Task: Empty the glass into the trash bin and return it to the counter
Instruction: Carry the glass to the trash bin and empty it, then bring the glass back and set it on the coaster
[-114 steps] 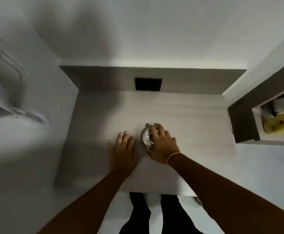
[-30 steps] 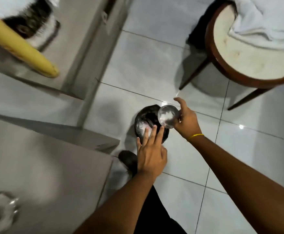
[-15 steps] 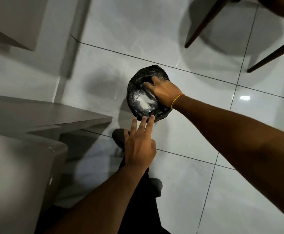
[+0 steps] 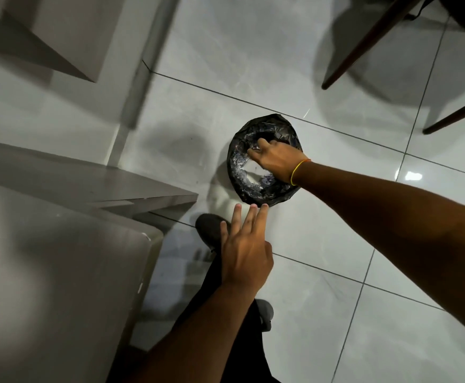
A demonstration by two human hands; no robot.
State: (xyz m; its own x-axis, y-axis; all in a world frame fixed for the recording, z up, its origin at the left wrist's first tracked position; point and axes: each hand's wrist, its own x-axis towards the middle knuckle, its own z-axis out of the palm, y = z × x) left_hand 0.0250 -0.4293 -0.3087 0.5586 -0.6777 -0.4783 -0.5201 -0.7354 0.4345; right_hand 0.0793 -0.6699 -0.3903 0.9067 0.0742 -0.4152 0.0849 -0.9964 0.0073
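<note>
- Down over the bin, the right hand point(image 4: 277, 161) reaches into the mouth of the trash bin point(image 4: 263, 160), fingers curled; the glass itself is hidden under the hand, so what it grips cannot be told.
- A yellow band point(image 4: 299, 171) circles that wrist.
- The left hand point(image 4: 243, 252) hovers nearer the body, fingers spread and holding nothing.
- White matter lies inside the black bin liner.
- The bin stands on the pale tiled floor point(image 4: 322, 244), beside a grey table point(image 4: 46, 272) corner.
- Dark chair legs point(image 4: 364, 45) stand beyond.
</note>
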